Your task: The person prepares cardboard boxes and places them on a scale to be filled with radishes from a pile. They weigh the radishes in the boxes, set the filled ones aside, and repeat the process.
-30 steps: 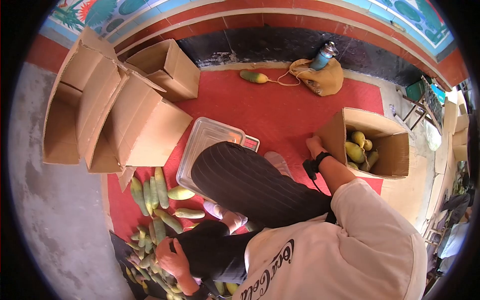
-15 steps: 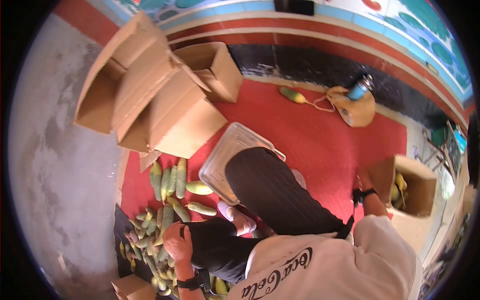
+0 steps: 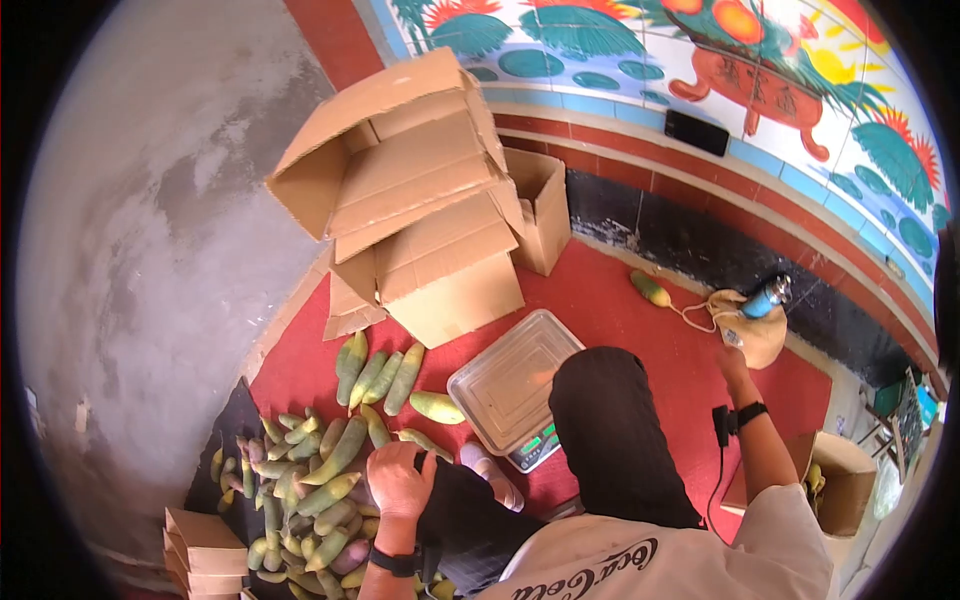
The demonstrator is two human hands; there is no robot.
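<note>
My left hand (image 3: 400, 480) rests by my knee, above the edge of a pile of green radishes (image 3: 325, 500); its fingers are bent and nothing shows in them. My right hand (image 3: 735, 362) reaches out beside a tan cloth bag (image 3: 757, 338), near the cord that runs to a green radish (image 3: 650, 289). Its fingers are too small to make out. A blue bottle (image 3: 766, 298) lies against the bag. A clear plastic tray (image 3: 515, 375) sits on a scale with a green display (image 3: 540, 446), in front of my knees.
Stacked open cardboard boxes (image 3: 450, 290) stand at the upper left on the red mat (image 3: 600, 320). Another open box (image 3: 848, 485) holding produce is at the right. A small box (image 3: 205, 550) sits at the lower left. A painted tile wall runs behind.
The view has shifted, showing more wall and the scale display. My right hand has moved from beside the right-hand box up to the cloth bag. My left hand stays near my knee.
</note>
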